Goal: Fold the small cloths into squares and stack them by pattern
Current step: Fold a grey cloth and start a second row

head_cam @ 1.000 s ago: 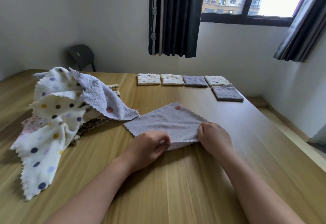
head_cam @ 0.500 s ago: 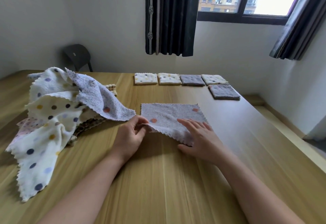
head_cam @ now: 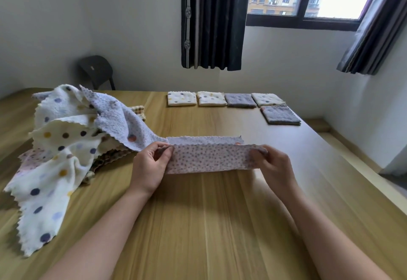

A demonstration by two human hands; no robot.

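Observation:
A small lilac cloth (head_cam: 209, 157) with tiny dots is stretched across the middle of the wooden table (head_cam: 198, 224), its near edge lifted and turned over toward its far edge. My left hand (head_cam: 149, 165) pinches its left end and my right hand (head_cam: 273, 165) pinches its right end. To the left lies a loose pile of unfolded cloths (head_cam: 63, 143), cream with large dots, lilac and checked. At the far side sit folded squares: two cream dotted ones (head_cam: 181, 98) (head_cam: 211, 98), a lilac one (head_cam: 240, 100), another cream one (head_cam: 267, 99), and a lilac stack (head_cam: 280, 115).
A dark chair (head_cam: 97, 71) stands against the back wall beyond the table's far left. The table's right edge drops to a floor strip along the right wall. Dark curtains (head_cam: 212, 19) hang by the window.
The cloth lay flat with my hands on it. Now both hands have taken its near corners and lifted that edge up and over toward the far edge.

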